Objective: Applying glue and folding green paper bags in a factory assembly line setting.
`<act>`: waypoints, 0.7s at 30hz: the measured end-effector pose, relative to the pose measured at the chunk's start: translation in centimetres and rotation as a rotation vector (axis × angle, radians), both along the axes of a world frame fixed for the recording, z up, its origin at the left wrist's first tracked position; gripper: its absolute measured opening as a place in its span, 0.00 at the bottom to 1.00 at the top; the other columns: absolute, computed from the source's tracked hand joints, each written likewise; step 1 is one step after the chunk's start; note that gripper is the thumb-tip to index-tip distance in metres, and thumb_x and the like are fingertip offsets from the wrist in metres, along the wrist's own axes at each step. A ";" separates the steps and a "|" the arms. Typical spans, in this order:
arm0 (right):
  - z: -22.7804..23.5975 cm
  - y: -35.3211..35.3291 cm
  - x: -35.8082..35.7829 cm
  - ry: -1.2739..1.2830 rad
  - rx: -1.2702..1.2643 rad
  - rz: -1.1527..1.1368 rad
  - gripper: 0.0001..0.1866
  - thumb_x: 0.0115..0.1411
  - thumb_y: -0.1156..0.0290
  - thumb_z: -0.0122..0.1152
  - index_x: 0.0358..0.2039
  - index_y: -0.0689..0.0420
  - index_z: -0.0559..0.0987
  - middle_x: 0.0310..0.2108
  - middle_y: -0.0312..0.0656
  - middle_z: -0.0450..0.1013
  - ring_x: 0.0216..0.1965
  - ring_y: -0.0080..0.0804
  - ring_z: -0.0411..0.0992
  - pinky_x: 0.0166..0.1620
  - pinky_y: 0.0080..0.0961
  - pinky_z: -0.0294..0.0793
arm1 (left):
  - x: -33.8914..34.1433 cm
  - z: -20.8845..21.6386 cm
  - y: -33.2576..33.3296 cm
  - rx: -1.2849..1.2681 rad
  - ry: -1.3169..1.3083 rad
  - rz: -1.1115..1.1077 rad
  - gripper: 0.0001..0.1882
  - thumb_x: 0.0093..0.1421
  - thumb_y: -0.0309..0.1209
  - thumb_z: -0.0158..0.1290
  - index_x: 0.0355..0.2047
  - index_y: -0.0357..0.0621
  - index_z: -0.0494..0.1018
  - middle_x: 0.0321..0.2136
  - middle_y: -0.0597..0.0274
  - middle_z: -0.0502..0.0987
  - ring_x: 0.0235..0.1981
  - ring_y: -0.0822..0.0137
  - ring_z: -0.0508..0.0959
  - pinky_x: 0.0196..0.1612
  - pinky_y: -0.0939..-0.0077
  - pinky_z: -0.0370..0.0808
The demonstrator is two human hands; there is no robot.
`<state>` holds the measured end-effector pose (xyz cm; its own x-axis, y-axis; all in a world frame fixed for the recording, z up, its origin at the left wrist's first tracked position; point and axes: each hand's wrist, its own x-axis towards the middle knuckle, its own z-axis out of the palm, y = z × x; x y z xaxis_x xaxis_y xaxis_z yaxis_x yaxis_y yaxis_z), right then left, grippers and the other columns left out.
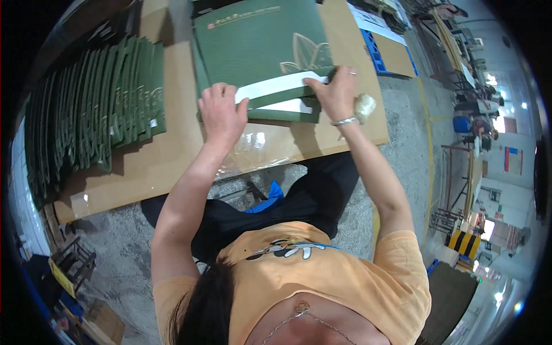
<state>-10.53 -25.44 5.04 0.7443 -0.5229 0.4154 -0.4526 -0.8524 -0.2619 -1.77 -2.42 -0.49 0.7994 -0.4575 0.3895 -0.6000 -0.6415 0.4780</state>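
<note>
A green printed paper folder or flat bag (pixel 259 49) with gold leaf outlines lies before me on a cardboard-covered table (pixel 184 167). Along its near edge runs a white strip (pixel 273 87), with green below it. My left hand (pixel 221 112) grips the left end of this edge, thumb toward the strip. At the right end, my right hand (pixel 336 95) is closed on the edge, its thumb lying on the white. Under that edge another green piece with a white patch (pixel 287 107) shows. Whether the pieces are joined I cannot tell.
A long row of overlapping green folders or bags (pixel 109 98) fills the table's left side. Beside my right wrist sits a pale, wrapped-looking lump (pixel 364 107). A blue crate (pixel 388 54) with cardboard stands beyond the table's right edge. Other people are at benches far right.
</note>
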 end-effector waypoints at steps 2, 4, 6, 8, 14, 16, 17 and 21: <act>2.4 -0.7 -0.1 0.076 0.073 -0.025 0.34 0.34 0.54 0.81 0.29 0.68 0.71 0.32 0.57 0.70 0.36 0.52 0.70 0.41 0.43 0.71 | 0.7 0.2 0.6 -0.118 0.069 -0.119 0.15 0.53 0.35 0.61 0.38 0.40 0.73 0.41 0.56 0.73 0.46 0.53 0.69 0.51 0.59 0.65; 5.0 -0.3 -0.3 0.086 0.274 -0.050 0.34 0.38 0.56 0.81 0.31 0.68 0.69 0.31 0.55 0.72 0.31 0.47 0.73 0.36 0.40 0.73 | 2.6 0.3 2.4 -0.193 0.151 -0.192 0.13 0.54 0.31 0.58 0.39 0.40 0.73 0.43 0.56 0.73 0.48 0.53 0.69 0.53 0.57 0.63; 5.9 -1.3 -1.0 0.011 0.325 0.112 0.36 0.41 0.60 0.79 0.41 0.70 0.68 0.33 0.55 0.74 0.33 0.47 0.76 0.38 0.39 0.75 | 4.7 0.2 4.0 -0.110 -0.130 -0.049 0.15 0.53 0.31 0.57 0.40 0.41 0.75 0.48 0.54 0.72 0.53 0.51 0.68 0.59 0.49 0.58; 8.3 2.5 0.1 -0.036 0.322 0.152 0.42 0.42 0.63 0.78 0.54 0.68 0.66 0.36 0.56 0.75 0.35 0.48 0.76 0.41 0.40 0.75 | 6.1 0.4 6.2 0.220 -0.151 0.105 0.16 0.57 0.32 0.52 0.45 0.42 0.76 0.57 0.53 0.67 0.63 0.48 0.60 0.65 0.38 0.46; 12.7 8.2 2.0 0.088 0.107 0.265 0.46 0.44 0.67 0.75 0.63 0.61 0.62 0.40 0.57 0.74 0.41 0.51 0.75 0.45 0.40 0.74 | 10.1 1.1 7.6 1.113 0.014 0.091 0.22 0.64 0.39 0.41 0.55 0.51 0.74 0.70 0.57 0.51 0.70 0.45 0.45 0.65 0.27 0.30; 13.2 9.4 2.3 0.158 0.100 0.261 0.46 0.44 0.68 0.76 0.63 0.61 0.63 0.48 0.55 0.73 0.44 0.47 0.75 0.48 0.35 0.73 | 10.1 2.6 7.4 1.080 -0.058 0.109 0.20 0.63 0.40 0.42 0.50 0.51 0.78 0.68 0.54 0.54 0.70 0.44 0.46 0.64 0.27 0.30; 12.8 9.6 2.6 0.160 0.107 0.285 0.46 0.44 0.69 0.75 0.63 0.62 0.63 0.44 0.56 0.73 0.42 0.50 0.74 0.46 0.38 0.74 | 10.0 3.7 7.4 1.012 -0.061 0.117 0.19 0.62 0.39 0.44 0.46 0.51 0.80 0.67 0.51 0.56 0.70 0.43 0.48 0.64 0.27 0.30; 9.4 12.2 4.6 0.187 0.148 0.367 0.45 0.45 0.71 0.74 0.62 0.65 0.61 0.40 0.59 0.72 0.38 0.56 0.74 0.42 0.42 0.75 | 9.8 7.6 9.2 0.877 -0.132 0.121 0.15 0.56 0.37 0.50 0.38 0.50 0.83 0.62 0.46 0.64 0.68 0.43 0.53 0.64 0.26 0.30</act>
